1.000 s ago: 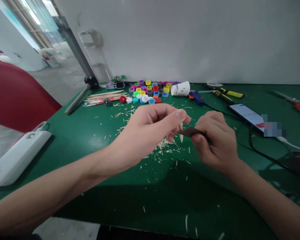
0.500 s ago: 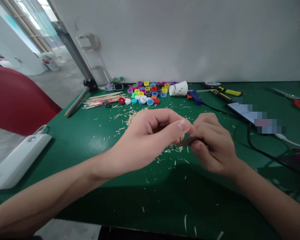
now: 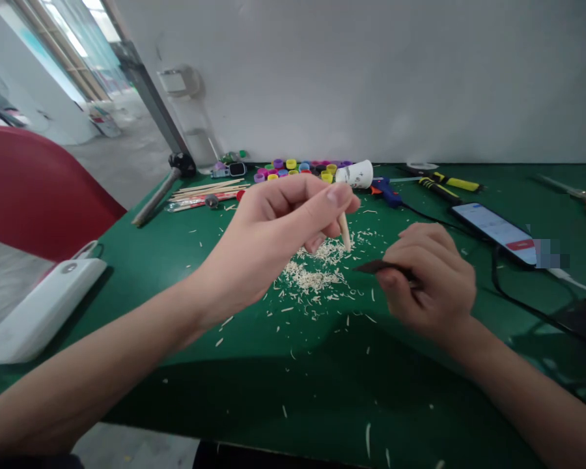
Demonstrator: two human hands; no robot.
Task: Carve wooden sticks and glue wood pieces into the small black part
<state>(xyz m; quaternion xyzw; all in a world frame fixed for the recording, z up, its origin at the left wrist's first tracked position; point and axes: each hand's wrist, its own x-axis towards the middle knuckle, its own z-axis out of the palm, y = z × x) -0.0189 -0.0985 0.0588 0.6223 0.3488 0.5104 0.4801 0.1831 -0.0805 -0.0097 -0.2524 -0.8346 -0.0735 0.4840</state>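
Between thumb and fingers, my left hand (image 3: pixel 283 228) pinches a short whittled wooden stick (image 3: pixel 345 234), its narrow end pointing down. My right hand (image 3: pixel 432 277) is wrapped around a dark, thin knife blade (image 3: pixel 370 266); its pointed tip faces left and its back part is hidden in my fist. Stick and blade are apart, with the blade lower and to the right. A heap of pale wood shavings (image 3: pixel 315 277) lies on the green table (image 3: pixel 215 391) below the stick, and loose curls are scattered around it.
Colourful bottle caps (image 3: pixel 291 164), a tipped paper cup (image 3: pixel 356 174) and a blue glue gun (image 3: pixel 387 192) sit along the back. Wooden sticks (image 3: pixel 208 190) and a hammer (image 3: pixel 163 189) are back left, a white power strip (image 3: pixel 43 312) at left. A phone (image 3: pixel 495 231) and cables lie right.
My left hand has risen and moved left with the stick, away from the blade. My right hand has shifted slightly right, and the blade and shavings heap now show.
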